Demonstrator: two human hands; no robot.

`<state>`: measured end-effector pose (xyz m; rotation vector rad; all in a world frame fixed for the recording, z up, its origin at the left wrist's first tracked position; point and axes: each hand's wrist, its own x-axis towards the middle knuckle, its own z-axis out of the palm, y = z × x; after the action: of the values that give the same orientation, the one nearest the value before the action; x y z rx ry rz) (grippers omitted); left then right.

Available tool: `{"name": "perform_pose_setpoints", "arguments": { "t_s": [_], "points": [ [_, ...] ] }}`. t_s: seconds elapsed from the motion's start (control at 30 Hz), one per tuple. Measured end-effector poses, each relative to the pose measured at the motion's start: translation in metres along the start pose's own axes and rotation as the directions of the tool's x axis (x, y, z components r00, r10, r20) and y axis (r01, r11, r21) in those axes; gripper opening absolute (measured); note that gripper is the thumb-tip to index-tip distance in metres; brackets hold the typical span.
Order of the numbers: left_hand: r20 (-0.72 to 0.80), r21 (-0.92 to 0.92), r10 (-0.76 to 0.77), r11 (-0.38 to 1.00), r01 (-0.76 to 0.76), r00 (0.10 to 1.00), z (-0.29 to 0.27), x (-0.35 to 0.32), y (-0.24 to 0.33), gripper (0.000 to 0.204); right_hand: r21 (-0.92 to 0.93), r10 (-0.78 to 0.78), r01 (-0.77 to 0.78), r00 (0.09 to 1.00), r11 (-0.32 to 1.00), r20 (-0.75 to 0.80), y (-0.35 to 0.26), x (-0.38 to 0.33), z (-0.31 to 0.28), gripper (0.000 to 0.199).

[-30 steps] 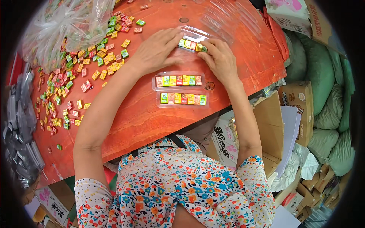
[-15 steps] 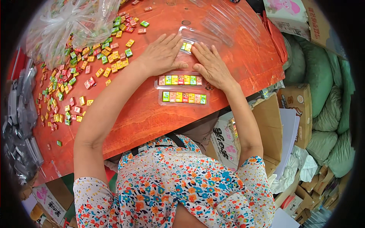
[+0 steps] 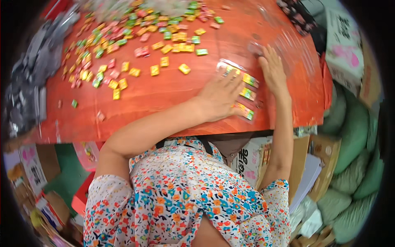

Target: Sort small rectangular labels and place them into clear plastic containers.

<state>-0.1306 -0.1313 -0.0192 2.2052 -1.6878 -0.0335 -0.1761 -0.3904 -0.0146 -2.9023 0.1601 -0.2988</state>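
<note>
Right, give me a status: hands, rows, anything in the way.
Left hand spread over three rows of coloured packs, hiding part. Right hand open, near clear plastic pieces. Loose packs lie farther left, clear of both hands.

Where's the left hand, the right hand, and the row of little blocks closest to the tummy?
Left hand (image 3: 219, 95): head view, back of the hand.
Right hand (image 3: 274, 73): head view, middle of the hand.
Row of little blocks (image 3: 246, 111): head view, its uncovered part.

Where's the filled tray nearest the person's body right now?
In the head view, the nearest filled tray lies right of centre on the red table, its left part covered by the left hand, with the middle filled tray just beyond it.
</note>
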Motion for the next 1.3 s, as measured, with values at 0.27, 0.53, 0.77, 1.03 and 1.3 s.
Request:
{"name": "perform_pose_setpoints", "arguments": {
  "t_s": [0.27, 0.53, 0.77, 1.03, 1.3],
  "points": [
    [-0.051, 0.012, -0.004, 1.000, 0.004, 0.999, -0.002, -0.020, 0.011, 0.087, 0.085, 0.099, -0.124, 0.964, 0.989, 0.245, -0.086, 0.002, -0.013, 0.053],
    [-0.299, -0.059, -0.136, 0.991, 0.124, 0.945, -0.057, -0.082, -0.025, 0.059, 0.270, -0.180, 0.144, 0.977, 0.952, 0.115, -0.163, 0.056, -0.013, 0.036],
    [-0.466, -0.026, -0.391, 0.903, 0.430, 0.793, -0.089, -0.151, -0.069, 0.036, 0.182, -0.511, 0.514, 0.857, 0.838, -0.065, -0.238, 0.116, 0.063, 0.026],
    [-0.565, -0.072, -0.437, 0.871, 0.486, 0.700, -0.093, -0.153, -0.103, 0.028, 0.151, -0.546, 0.561, 0.828, 0.814, -0.131, -0.234, 0.120, 0.066, 0.021],
    [-0.373, 0.059, -0.496, 0.831, 0.553, 0.785, -0.109, -0.147, -0.133, 0.014, 0.191, -0.575, 0.582, 0.812, 0.790, -0.095, -0.228, 0.112, 0.052, 0.027]
  ]
}}
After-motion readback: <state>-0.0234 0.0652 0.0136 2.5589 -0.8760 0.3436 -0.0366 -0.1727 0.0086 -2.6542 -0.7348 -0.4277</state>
